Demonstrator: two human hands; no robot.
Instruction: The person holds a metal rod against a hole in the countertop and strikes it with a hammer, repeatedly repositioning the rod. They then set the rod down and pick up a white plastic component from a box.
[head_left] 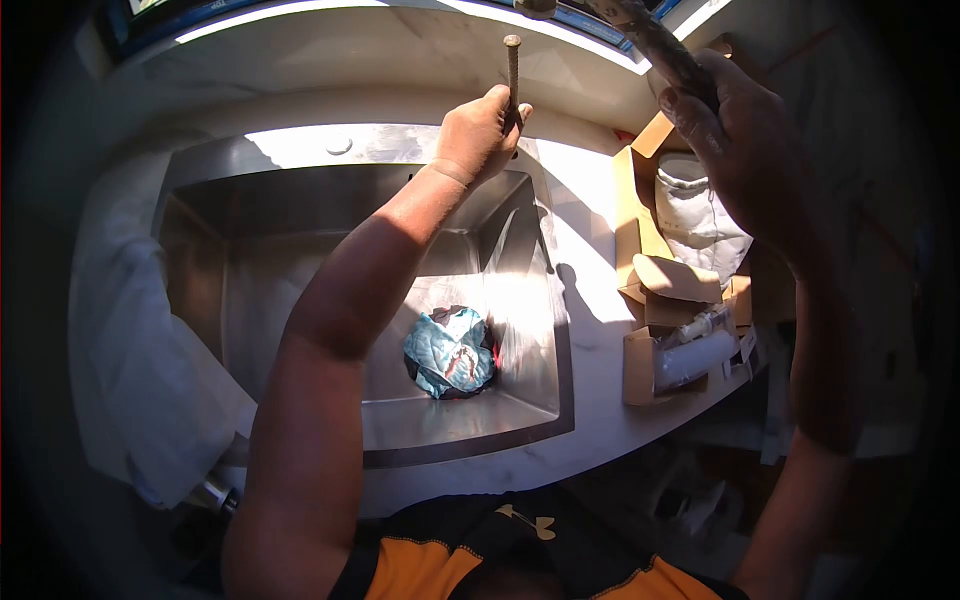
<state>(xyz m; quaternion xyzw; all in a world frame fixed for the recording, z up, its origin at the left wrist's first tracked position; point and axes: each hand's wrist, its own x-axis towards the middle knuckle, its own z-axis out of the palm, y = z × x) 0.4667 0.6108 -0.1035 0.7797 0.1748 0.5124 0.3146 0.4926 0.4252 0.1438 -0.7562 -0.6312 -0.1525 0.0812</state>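
Note:
My left hand (480,135) is closed around a chisel (513,72), a slim metal rod with a flared round head. It stands upright above the sink's back right corner, its lower end hidden by my fist. Higher and to the right, my right hand (735,125) grips the dark, stained handle of a hammer (650,40). Part of the hammer's head shows at the top edge of the view, above the chisel and apart from it. Beneath my left arm is a stainless steel sink (325,420), with a crumpled light-blue cloth (450,352) lying in it.
Right of the sink, an open cardboard box (630,215) holds a white wrapped item (690,220). Nearer me is a smaller box (640,375) with a plastic-wrapped roll. White cloth (150,350) drapes the counter's left side. A sunlit window ledge (400,45) runs along the back.

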